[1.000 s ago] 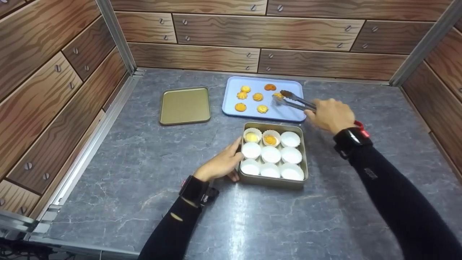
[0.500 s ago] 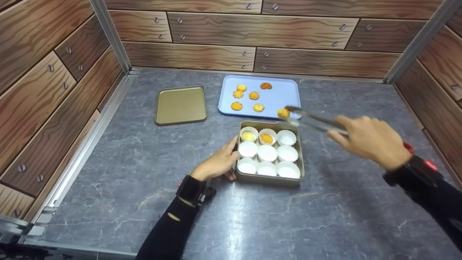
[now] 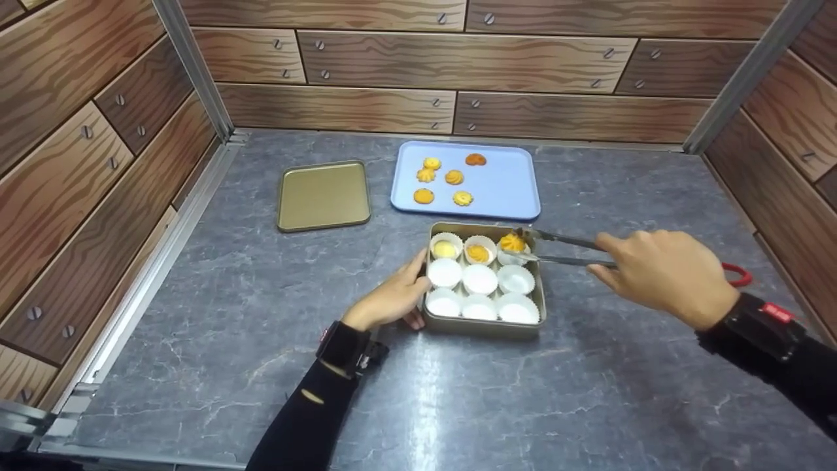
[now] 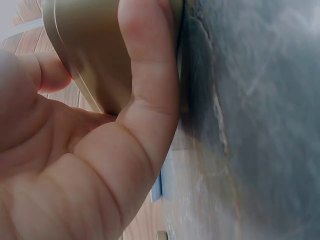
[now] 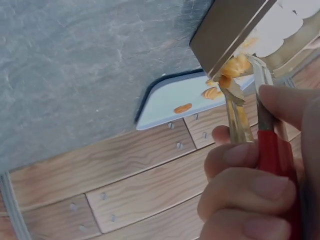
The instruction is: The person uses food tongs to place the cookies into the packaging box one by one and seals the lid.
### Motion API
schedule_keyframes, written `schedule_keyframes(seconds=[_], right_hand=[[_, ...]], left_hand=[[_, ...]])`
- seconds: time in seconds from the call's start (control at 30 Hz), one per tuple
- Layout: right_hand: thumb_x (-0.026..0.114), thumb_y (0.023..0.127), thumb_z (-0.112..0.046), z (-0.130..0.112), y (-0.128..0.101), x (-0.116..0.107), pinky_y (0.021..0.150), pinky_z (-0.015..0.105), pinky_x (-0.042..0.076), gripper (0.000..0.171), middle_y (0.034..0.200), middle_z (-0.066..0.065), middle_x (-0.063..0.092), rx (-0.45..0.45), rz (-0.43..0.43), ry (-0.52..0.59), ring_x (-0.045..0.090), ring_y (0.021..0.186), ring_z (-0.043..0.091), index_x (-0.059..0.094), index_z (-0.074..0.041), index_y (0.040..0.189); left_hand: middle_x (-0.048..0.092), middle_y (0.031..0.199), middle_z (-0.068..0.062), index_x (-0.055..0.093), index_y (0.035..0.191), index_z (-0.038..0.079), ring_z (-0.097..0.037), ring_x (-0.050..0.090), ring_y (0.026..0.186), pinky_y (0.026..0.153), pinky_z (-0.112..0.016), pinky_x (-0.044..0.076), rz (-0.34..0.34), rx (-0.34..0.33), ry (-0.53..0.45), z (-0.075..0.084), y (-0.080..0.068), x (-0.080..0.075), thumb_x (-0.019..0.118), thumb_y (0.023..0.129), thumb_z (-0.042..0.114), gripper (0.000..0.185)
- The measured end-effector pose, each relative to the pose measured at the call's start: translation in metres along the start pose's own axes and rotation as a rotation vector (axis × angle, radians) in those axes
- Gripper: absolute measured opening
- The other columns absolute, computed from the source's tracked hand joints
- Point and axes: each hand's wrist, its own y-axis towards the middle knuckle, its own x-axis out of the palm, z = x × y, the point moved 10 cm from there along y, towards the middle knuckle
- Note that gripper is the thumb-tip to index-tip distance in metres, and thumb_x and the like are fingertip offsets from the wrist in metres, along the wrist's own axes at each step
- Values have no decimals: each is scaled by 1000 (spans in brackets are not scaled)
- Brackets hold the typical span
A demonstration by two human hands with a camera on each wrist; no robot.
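Observation:
My right hand [image 3: 670,278] grips metal tongs [image 3: 569,260] with red handles [image 5: 275,155]. A ridged golden cookie [image 3: 512,243] is between the tong tips, right at the far-right paper cup of the gold tin [image 3: 484,327]. White paper cups fill this tin in rows; the far-left one holds a pale yellow cookie [image 3: 444,248] and the far-middle one an orange cookie [image 3: 478,253]. My left hand [image 3: 392,296] rests against the tin's left wall, with the thumb at the rim. In the left wrist view, a nearly straight finger [image 4: 152,85] lies along the tin wall.
Behind the tin is a blue tray [image 3: 510,190] with several cookies, mostly on its left half. A flat gold lid [image 3: 324,196] lies left of the tray. Wood-patterned walls [image 3: 373,108] enclose the grey marbled table [image 3: 261,294] at the back and sides.
The tongs picked the ridged cookie up from the right part of the tray and brought it forward to the tin's far-right cup. My left hand has stayed at the tin.

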Motion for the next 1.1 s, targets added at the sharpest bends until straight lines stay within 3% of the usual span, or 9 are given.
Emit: schedule_keyframes(seconds=[0.2,0.5,1.1], right_hand=[[77,95,-38,-16,14,-8,34,47,47,37,55,1,43,-34,2,-47,46,42,24,58,-8,85],[83,89,-33,-30,27,-20,34,48,48,40,54,1,42,-69,42,-98,46,42,25,54,-8,76],[83,90,-35,-41,40,-19,38,44,51,42,54,1,43,-57,-48,-144,46,44,21,56,-7,73]], left_hand=[[5,179,-15,1,173,22,-24,67,67,60,-36,65,5,3,-9,-1,0,0,43,111,26,75],[9,178,-18,1,172,21,-23,66,65,59,-36,65,5,4,-3,0,1,1,43,111,26,75],[7,179,-15,2,173,23,-25,68,66,60,-38,66,7,-2,8,-1,0,-1,43,111,26,75]])
